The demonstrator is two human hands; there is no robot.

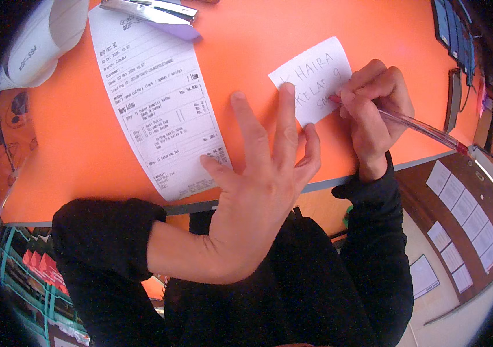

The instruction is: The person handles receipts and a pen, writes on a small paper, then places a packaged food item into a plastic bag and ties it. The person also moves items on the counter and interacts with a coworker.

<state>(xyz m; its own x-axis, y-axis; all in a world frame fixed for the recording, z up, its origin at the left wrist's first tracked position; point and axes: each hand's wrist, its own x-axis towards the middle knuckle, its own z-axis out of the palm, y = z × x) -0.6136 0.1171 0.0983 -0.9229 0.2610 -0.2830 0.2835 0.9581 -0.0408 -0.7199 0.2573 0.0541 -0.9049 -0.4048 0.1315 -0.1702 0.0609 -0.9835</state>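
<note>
A clear-barrelled pen with a red tip [424, 126] is held in my right hand [374, 108], its point on a small white paper slip [320, 56] that bears handwriting. My left hand [264, 178] lies spread, palm down; one fingertip presses on the slip's left part, another touches its lower edge, and the thumb rests on a long printed receipt [164, 99]. The receipt lies flat to the left of the slip on the orange table [238, 47]. A stapler [151, 11] sits across the receipt's top end.
A curled white paper [40, 47] with print stands at the upper left, above a clear plastic bag [6, 134]. Dark blue objects [454, 34] lie at the upper right. Beyond the table's front edge are a teal rack [47, 299] and a brown board with paper sheets [459, 199].
</note>
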